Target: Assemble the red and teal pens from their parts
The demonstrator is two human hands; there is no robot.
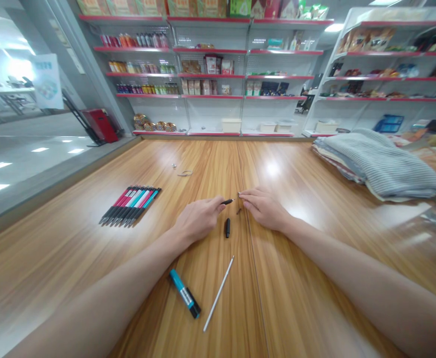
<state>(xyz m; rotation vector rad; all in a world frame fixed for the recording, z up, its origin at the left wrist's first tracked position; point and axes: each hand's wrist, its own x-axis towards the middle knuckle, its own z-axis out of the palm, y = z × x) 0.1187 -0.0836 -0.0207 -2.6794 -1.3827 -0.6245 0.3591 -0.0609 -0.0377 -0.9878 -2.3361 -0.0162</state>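
My left hand is closed around a black pen part, its thin tip pointing right. Facing it across a small gap, my right hand pinches a small metallic piece at the fingertips; its exact kind is too small to tell. Just below the right fingers lies a tiny dark piece. A short black pen part rests on the table between the hands. Closer to me are a white pen refill, lying at a slant, and a blue marker with a black end.
A slanted row of several pens lies on the wooden table at left. Beyond the hands are a thin loop and a small shiny bit. Folded cloths are stacked at right. Stocked shelves stand behind.
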